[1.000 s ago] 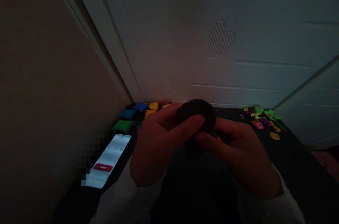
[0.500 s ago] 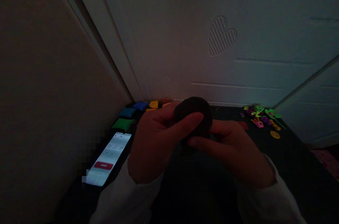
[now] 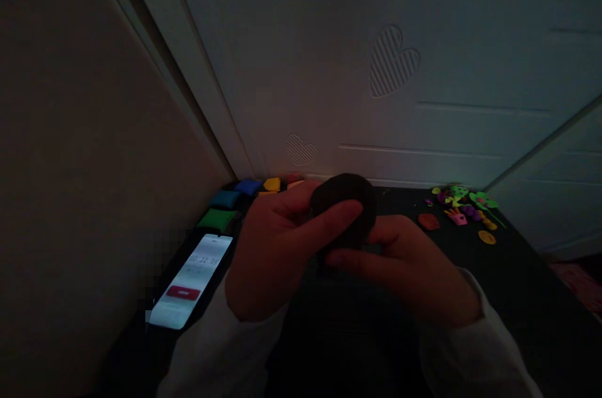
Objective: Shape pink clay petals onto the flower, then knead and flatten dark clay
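Note:
The scene is very dim. Both hands hold a dark rounded lump of clay [image 3: 347,200] above a dark table [image 3: 527,298]. My left hand [image 3: 273,254] wraps it from the left, with the thumb pressed across its front. My right hand [image 3: 414,269] cups it from below and the right, fingers curled under it. White sleeves cover both wrists.
A lit phone [image 3: 190,282] lies at the table's left edge. Coloured clay blocks, green [image 3: 216,219], blue [image 3: 248,186] and yellow [image 3: 271,183], lie at the back left. Small clay figures [image 3: 463,204] and a red disc [image 3: 427,220] lie at the back right. A white panelled wall with heart shapes stands behind.
The hands and the lump have risen slightly and shifted a little left. The right hand's fingers have turned under the lump, and the red disc behind it has come into view.

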Motion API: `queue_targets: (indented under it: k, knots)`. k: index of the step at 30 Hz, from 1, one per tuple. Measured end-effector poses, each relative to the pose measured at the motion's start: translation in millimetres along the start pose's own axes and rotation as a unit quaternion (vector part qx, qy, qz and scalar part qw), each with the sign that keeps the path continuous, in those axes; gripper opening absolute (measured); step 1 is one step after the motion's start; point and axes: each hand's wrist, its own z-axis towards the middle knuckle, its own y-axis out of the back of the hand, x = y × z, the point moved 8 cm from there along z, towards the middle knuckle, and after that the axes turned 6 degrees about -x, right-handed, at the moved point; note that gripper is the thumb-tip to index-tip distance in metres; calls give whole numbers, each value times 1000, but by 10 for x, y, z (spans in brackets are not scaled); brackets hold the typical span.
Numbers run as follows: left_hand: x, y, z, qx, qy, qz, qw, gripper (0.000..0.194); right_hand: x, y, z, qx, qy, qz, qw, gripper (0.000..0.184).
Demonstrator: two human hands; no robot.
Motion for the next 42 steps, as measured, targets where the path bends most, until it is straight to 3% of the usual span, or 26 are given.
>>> queue_targets:
  k: [42]
  knots:
    - [50, 52, -18, -33, 18, -22, 999, 20, -96, -126, -28, 67, 1, -134, 989, 30]
